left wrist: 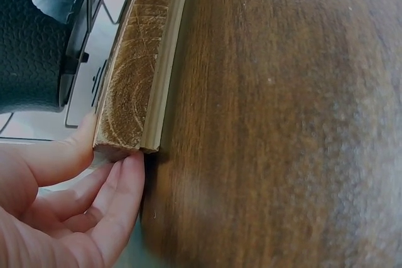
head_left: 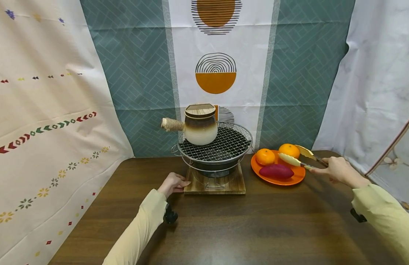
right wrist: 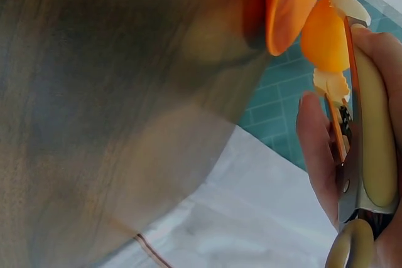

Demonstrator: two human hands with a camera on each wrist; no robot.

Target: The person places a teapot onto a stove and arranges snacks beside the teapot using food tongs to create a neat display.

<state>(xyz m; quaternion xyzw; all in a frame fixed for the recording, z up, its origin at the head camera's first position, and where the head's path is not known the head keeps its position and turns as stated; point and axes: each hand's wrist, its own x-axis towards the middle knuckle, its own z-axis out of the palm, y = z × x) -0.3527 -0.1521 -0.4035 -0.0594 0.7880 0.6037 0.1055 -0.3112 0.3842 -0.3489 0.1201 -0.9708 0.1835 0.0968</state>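
Note:
My left hand (head_left: 174, 183) grips the near left corner of a square wooden board (head_left: 204, 190). In the left wrist view its thumb lies on the top face and the fingers (left wrist: 119, 202) press the side and lower edge. On the board stands a round tabletop grill (head_left: 232, 145). Kitchen tongs (head_left: 289, 160) with cream tips are in my right hand (head_left: 342, 171). Their spread tips sit on either side of a mandarin (head_left: 289, 149) at the back of an orange plate (head_left: 299, 174). Another mandarin (head_left: 265, 157) and a purple sweet potato (head_left: 276, 171) share the plate.
A cream-and-brown pot (head_left: 201, 130) with a wooden lid rests on the grill's mesh, its rope-wrapped handle (head_left: 172, 124) pointing left. Patterned cloths (head_left: 141, 73) hang behind and on both sides of the brown table (head_left: 217, 228).

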